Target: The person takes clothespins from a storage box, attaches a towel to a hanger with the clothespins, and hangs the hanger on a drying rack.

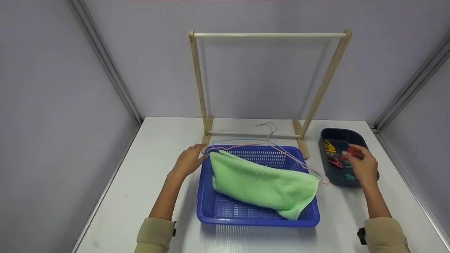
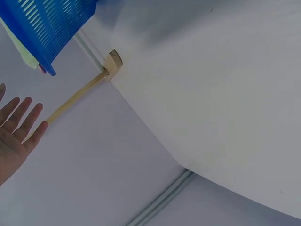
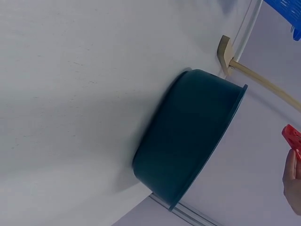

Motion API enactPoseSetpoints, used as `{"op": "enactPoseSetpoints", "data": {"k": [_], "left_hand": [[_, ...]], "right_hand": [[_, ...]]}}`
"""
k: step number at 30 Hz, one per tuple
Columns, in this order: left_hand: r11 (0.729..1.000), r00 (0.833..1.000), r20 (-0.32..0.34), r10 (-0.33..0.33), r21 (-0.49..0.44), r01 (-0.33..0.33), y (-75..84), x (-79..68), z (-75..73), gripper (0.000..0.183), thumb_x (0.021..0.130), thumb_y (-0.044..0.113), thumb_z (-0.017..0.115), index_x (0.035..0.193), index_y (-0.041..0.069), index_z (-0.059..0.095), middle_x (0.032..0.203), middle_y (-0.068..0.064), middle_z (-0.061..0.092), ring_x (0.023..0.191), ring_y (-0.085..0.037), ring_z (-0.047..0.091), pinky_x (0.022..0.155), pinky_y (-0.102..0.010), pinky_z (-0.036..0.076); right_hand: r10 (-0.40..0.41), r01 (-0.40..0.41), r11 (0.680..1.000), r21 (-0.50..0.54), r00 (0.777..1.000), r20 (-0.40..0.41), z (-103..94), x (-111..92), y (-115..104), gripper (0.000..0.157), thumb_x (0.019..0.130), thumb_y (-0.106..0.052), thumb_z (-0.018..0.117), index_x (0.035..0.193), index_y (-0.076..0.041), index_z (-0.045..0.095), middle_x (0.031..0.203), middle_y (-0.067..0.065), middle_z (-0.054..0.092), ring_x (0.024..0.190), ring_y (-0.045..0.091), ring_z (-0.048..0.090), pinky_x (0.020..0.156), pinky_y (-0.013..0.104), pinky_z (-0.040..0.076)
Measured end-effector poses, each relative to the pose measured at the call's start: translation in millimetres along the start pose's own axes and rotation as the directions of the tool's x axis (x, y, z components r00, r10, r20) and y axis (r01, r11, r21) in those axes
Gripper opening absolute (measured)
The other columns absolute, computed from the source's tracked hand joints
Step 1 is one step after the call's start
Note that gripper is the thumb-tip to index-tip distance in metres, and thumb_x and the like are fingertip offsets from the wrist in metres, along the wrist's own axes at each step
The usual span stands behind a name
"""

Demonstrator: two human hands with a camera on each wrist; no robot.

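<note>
My left hand (image 1: 188, 161) is beside the back left corner of a blue basket (image 1: 258, 222), fingers extended and holding nothing. A green towel (image 1: 263, 182) lies folded across the basket, with pink and pale wire hangers (image 1: 242, 145) along its upper edge and their hooks pointing to the back. On the right, my right hand (image 1: 365, 167) pinches a red clothespin (image 3: 293, 137) above a dark teal bin (image 3: 188, 132). Several yellow clothespins (image 1: 329, 147), along with red and teal ones, lie inside that bin.
Behind the basket stands a wooden rack (image 1: 198, 77) with a white top bar (image 1: 270, 35) and feet on the table. Grey walls (image 1: 52, 123) enclose the white table (image 1: 140, 196) at the back and both sides.
</note>
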State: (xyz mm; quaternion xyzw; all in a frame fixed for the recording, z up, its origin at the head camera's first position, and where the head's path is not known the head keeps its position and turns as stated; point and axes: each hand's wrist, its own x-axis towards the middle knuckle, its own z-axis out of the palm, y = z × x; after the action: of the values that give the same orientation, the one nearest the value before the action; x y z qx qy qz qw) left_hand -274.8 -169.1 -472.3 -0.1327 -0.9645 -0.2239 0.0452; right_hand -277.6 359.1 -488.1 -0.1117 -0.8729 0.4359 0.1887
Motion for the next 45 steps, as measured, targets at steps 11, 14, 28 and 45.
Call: {"op": "enactPoseSetpoints", "data": {"k": [11, 14, 28, 45], "left_hand": [[0.992, 0.961, -0.271, 0.045, 0.127, -0.011, -16.5, 23.8, 35.9, 0.02, 0.085, 0.015, 0.065, 0.101, 0.003, 0.068, 0.096, -0.013, 0.066, 0.085, -0.031, 0.061, 0.071, -0.044, 0.047], [0.993, 0.958, -0.284, 0.042, 0.118, -0.009, -18.0, 25.6, 42.7, 0.018, 0.086, 0.016, 0.065, 0.098, 0.003, 0.068, 0.093, -0.011, 0.066, 0.084, -0.029, 0.06, 0.071, -0.042, 0.048], [0.999, 0.96, -0.279, -0.003, 0.049, 0.018, -13.8, 28.3, 53.3, 0.016, 0.088, 0.012, 0.061, 0.101, 0.005, 0.069, 0.095, -0.01, 0.059, 0.089, -0.026, 0.054, 0.072, -0.039, 0.046], [0.996, 0.979, -0.2, 0.042, 0.084, -0.025, -8.1, 34.5, 52.0, 0.011, 0.086, -0.001, 0.056, 0.094, 0.001, 0.062, 0.096, -0.013, 0.054, 0.09, -0.029, 0.05, 0.072, -0.041, 0.044]], "right_hand": [[-0.026, 0.026, 1.0, 0.001, 1.0, 0.013, 3.7, -1, 1, 0.048, 0.085, -0.032, 0.066, 0.125, -0.006, 0.055, 0.115, 0.014, 0.057, 0.097, 0.008, 0.051, 0.075, 0.02, 0.039], [-0.047, 0.047, 0.999, 0.002, 0.999, 0.01, 4.3, -1, 2, 0.047, 0.085, -0.03, 0.066, 0.123, -0.005, 0.056, 0.112, 0.014, 0.058, 0.095, 0.004, 0.05, 0.076, 0.022, 0.038], [-0.095, 0.095, 0.996, -0.006, 0.996, -0.003, 9.7, -4, 8, 0.042, 0.085, -0.026, 0.067, 0.12, -0.004, 0.058, 0.111, 0.016, 0.06, 0.087, -0.006, 0.048, 0.072, 0.017, 0.038], [-0.075, 0.075, 0.997, -0.003, 0.996, 0.04, 6.2, -4, 5, 0.047, 0.086, -0.032, 0.065, 0.123, -0.004, 0.056, 0.113, 0.014, 0.058, 0.093, 0.002, 0.05, 0.072, 0.016, 0.04]]}}
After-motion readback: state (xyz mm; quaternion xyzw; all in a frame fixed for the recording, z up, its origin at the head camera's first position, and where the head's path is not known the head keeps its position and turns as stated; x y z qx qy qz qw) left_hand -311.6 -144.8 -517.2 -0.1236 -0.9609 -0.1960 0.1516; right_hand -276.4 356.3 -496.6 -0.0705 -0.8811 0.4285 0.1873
